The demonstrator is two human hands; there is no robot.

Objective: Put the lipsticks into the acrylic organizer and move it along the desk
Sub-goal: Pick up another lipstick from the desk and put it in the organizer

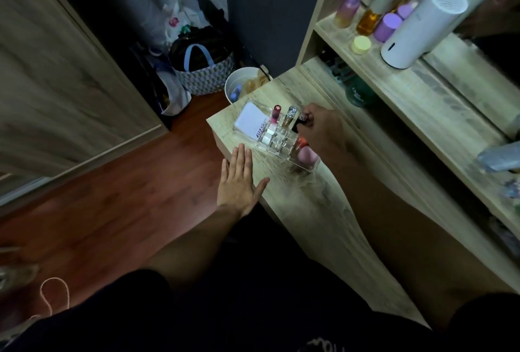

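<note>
Right hand [320, 129] pinching lipstick [302, 117], upright, over organizer [277, 140] far-corner slot | left hand [239, 183] flat, spread on table [309, 202], just beside organizer.

I'm at home, in a bedroom's dressing corner. My vanity desk [295, 205] runs from 6 toward 12 o'clock, with a mirror [475, 76] and a shelf [394, 76] of skincare bottles [349, 5] at 2 o'clock. A wardrobe door [56, 70] fills 9 to 10 o'clock over reddish wood flooring [112, 197]. At 12 o'clock sit a tote bag [205, 70], plastic bags [177, 19] and a small white bin [242, 84].
</note>
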